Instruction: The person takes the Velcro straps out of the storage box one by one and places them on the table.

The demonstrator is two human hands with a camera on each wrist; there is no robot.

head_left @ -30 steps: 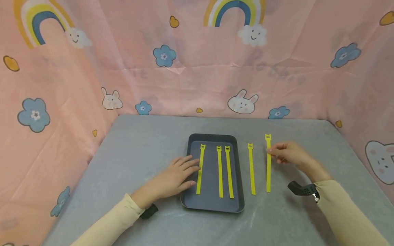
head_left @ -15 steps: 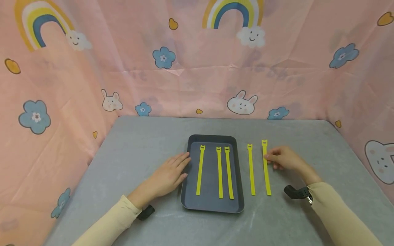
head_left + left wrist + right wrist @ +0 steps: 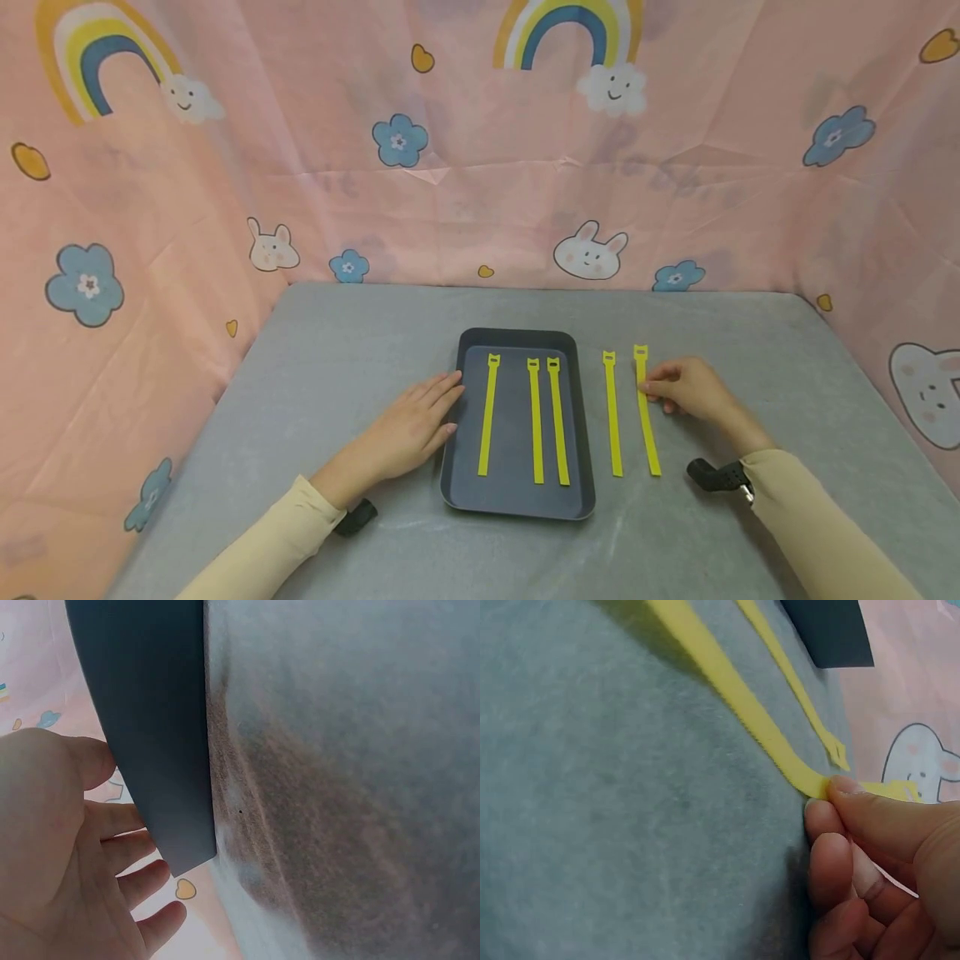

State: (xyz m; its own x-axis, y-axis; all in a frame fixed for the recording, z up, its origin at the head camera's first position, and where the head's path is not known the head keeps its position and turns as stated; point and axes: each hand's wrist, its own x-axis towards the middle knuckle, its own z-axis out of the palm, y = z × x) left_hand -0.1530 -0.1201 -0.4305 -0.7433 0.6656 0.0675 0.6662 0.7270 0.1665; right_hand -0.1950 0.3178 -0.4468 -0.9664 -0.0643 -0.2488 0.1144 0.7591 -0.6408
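My right hand [image 3: 693, 392] pinches a yellow hook-and-loop cable tie [image 3: 649, 442] between thumb and index finger, near its slotted head. In the right wrist view the pinched cable tie [image 3: 731, 686] bends up at the fingertips while its tail slopes down toward the cloth. To its left lies another yellow cable tie [image 3: 612, 421], flat on the table. Three more sit lengthwise in a dark grey tray [image 3: 517, 338]: one cable tie [image 3: 487, 425] on the left, two close together on the right. My left hand [image 3: 397, 429] rests with extended fingers on the tray's left rim.
Grey cloth covers the table [image 3: 337, 350]. A pink printed curtain [image 3: 465, 192] stands behind it and along both sides. Black straps [image 3: 716, 477] are worn on both wrists, below the beige sleeves.
My right hand has shifted slightly left and nearer with the cable tie, bringing it closer to the one on the table. My left hand has drawn back from inside the tray to its left rim.
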